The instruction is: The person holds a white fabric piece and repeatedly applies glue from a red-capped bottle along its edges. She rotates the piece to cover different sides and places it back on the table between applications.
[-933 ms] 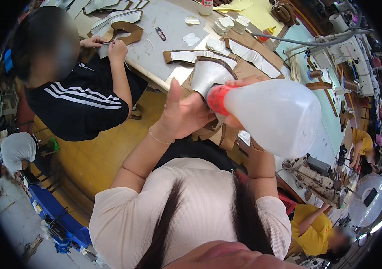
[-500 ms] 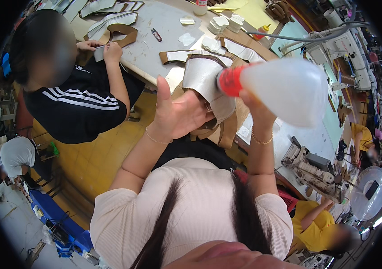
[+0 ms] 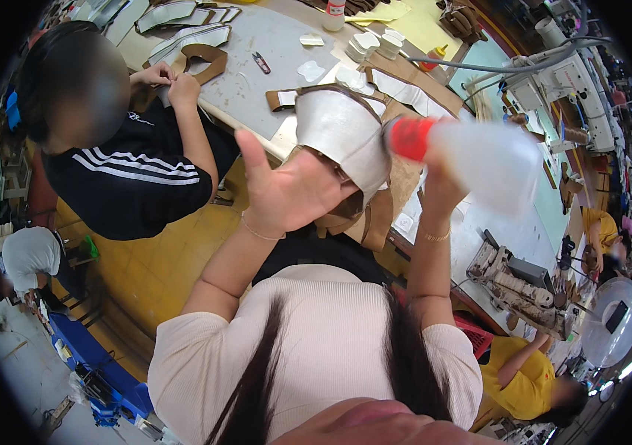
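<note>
Palm up and thumb stretched out, my left hand (image 3: 290, 191) supports a curved piece with a whitish, shiny inner face (image 3: 338, 133) and a dark brown edge. The fingers of that hand go behind the piece and are partly hidden. My right hand (image 3: 443, 182) grips a translucent white plastic bottle (image 3: 494, 163) with a red collar and a dark tip. The bottle lies nearly level and is smeared by motion. Its tip is by the right edge of the curved piece; whether they touch, I cannot tell. Brown strips (image 3: 377, 222) hang below the piece at the table edge.
Ahead, the grey table (image 3: 286, 44) bears thread snips (image 3: 261, 62), white-faced brown strips (image 3: 405, 90), small white pads (image 3: 363, 44) and another bottle (image 3: 333, 16). At left a person in black (image 3: 138, 178) handles a brown strip. Sewing machines (image 3: 527, 285) stand at right.
The bottle has moved right, its tip from the face of the curved piece to the piece's right edge. My left hand and the piece have shifted slightly left, and more of the whitish face shows.
</note>
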Motion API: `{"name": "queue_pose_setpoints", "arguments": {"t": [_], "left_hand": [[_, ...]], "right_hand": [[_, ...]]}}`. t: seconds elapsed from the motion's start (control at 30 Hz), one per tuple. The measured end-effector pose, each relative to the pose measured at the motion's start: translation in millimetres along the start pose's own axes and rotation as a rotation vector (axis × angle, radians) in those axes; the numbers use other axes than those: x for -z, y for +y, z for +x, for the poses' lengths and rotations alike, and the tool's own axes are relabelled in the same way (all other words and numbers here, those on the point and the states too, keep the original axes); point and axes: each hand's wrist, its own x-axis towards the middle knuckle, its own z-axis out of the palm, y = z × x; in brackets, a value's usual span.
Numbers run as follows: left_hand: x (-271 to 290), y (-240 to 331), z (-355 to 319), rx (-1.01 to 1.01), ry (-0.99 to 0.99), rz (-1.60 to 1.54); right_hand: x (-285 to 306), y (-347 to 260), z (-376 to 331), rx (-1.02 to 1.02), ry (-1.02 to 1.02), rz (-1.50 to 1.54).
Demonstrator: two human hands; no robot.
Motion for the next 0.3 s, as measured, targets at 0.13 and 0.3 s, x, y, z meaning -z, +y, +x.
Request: {"name": "queue_pose_setpoints", "arguments": {"t": [0.13,0.3], "left_hand": [[18,1,-2,0.085,0.307,0.138],[13,-5,0,0.125,0.165,0.125]], "right_hand": [[8,-7,6,0.147,0.180,0.089],[-1,-9,-23,0.107,-0.348,0.005]]}}
